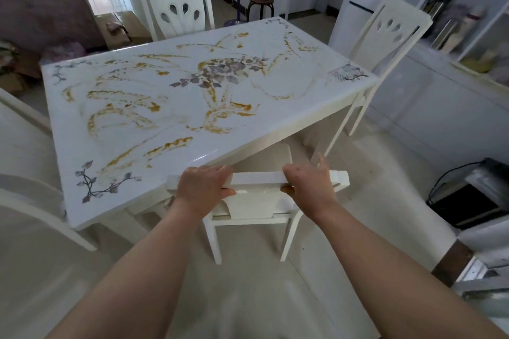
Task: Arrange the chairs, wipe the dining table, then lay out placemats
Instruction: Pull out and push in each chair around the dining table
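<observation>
My left hand (202, 187) and right hand (309, 187) are set apart on the top rail of the near chair (257, 177), each clamped on it with the fingers curled over the far side and the thumb on my side. I judge the wide two-handed grip is there to keep the chair square as it slides. Its seat sits partly under the table edge at 12 o'clock, so I take this as the chair-arranging step, nearly done for this one.

The dining table (275, 124) spreads from 10 to 1 o'clock, its top streaked with orange-yellow smears (132, 96) around a printed flower, so the wiping is not yet done.

A second chair (176, 8) stands at the far end, about 11 o'clock, and a third chair (394, 27) at the right corner, near 1 o'clock, angled and apart from the edge. At 9 o'clock a white chair part (27, 201) is cut off by the frame, so I cannot tell how it stands.

I see no cloth and no placemats. My fingertips are hidden behind the rail, and the near chair's front legs are hidden under the table.
</observation>
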`<state>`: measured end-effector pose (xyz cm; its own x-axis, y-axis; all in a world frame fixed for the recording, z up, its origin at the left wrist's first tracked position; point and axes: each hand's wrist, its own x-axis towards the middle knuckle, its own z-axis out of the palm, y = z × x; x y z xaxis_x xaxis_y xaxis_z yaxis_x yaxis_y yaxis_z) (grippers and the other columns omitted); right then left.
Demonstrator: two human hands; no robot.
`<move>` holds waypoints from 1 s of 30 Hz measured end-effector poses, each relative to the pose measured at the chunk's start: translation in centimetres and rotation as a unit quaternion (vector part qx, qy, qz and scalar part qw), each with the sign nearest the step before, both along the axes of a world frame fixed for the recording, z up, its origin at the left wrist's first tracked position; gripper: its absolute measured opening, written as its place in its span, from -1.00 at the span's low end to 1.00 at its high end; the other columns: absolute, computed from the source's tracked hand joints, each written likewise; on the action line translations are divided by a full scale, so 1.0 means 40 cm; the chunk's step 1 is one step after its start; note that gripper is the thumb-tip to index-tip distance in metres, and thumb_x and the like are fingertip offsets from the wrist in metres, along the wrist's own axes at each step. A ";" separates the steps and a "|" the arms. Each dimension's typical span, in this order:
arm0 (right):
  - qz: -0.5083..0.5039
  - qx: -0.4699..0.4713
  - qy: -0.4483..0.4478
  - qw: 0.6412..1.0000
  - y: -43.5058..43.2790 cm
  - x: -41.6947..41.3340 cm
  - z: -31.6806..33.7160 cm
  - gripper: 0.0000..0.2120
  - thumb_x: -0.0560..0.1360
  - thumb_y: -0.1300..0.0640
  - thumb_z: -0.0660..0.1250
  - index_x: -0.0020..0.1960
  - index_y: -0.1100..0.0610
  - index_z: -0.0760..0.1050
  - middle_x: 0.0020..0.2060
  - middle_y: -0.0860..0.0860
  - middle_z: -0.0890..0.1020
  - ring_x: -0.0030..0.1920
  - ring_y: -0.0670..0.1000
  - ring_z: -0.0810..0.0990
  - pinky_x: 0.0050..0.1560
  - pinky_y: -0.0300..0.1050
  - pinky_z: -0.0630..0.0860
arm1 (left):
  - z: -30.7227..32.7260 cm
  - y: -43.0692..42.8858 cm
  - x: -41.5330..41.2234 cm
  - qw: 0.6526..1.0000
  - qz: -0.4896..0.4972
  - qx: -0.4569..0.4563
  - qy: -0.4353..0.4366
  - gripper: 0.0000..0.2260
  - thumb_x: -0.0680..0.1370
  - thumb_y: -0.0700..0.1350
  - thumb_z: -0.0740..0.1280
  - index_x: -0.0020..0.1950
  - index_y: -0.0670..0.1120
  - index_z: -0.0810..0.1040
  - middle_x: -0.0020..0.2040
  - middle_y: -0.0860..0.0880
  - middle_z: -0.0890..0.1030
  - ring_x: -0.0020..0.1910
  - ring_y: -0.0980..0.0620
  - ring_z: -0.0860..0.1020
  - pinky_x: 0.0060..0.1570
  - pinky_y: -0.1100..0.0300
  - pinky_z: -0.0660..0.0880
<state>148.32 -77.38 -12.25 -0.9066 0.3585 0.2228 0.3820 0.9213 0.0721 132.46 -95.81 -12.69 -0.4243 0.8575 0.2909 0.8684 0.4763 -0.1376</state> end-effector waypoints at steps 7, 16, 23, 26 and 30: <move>0.070 0.001 -0.047 0.996 0.082 -0.075 0.025 -0.64 0.15 0.18 0.61 -0.31 0.10 0.41 -0.45 -0.01 0.50 -0.39 0.11 0.48 0.00 0.15 0.47 | -0.033 0.033 0.028 0.994 0.084 0.051 -0.056 -0.54 0.06 0.17 0.63 -0.32 -0.04 0.48 -0.55 0.03 0.47 -0.62 -0.02 0.47 -0.52 0.28 0.23; 0.128 0.023 -0.002 0.992 0.227 -0.102 0.017 -0.58 0.04 0.15 0.67 -0.25 0.12 0.49 -0.39 0.04 0.58 -0.40 0.12 0.54 -0.30 -0.05 0.42 | -0.033 0.167 0.051 0.990 0.130 0.047 -0.041 -0.55 0.00 0.19 0.63 -0.35 -0.01 0.52 -0.56 0.05 0.46 -0.64 0.00 0.45 -0.49 0.29 0.17; 0.087 0.000 -0.017 0.996 0.357 -0.042 -0.020 -0.59 0.08 0.14 0.66 -0.24 0.12 0.48 -0.40 0.05 0.55 -0.41 0.14 0.54 -0.30 -0.07 0.39 | -0.043 0.310 0.091 0.996 0.090 -0.005 -0.025 -0.66 0.33 0.23 0.47 -0.12 0.03 0.51 -0.31 0.06 0.60 -0.36 -0.01 0.59 -0.38 0.21 0.30; 0.087 -0.012 -0.014 0.996 0.384 -0.025 -0.037 -0.59 0.08 0.15 0.66 -0.25 0.12 0.47 -0.42 0.05 0.54 -0.42 0.14 0.52 -0.30 -0.06 0.37 | -0.036 0.338 0.101 0.995 0.092 -0.019 -0.032 -0.57 0.10 0.22 0.60 -0.29 0.00 0.52 -0.49 0.07 0.51 -0.57 0.00 0.49 -0.47 0.27 0.23; 0.077 -0.018 -0.023 0.997 0.410 -0.035 -0.039 -0.58 0.04 0.12 0.67 -0.26 0.11 0.49 -0.43 0.02 0.54 -0.43 0.12 0.52 -0.28 -0.05 0.40 | -0.028 0.362 0.111 0.994 0.110 -0.027 -0.011 -0.59 0.16 0.24 0.57 -0.24 0.00 0.56 -0.49 0.05 0.52 -0.58 0.00 0.50 -0.47 0.26 0.19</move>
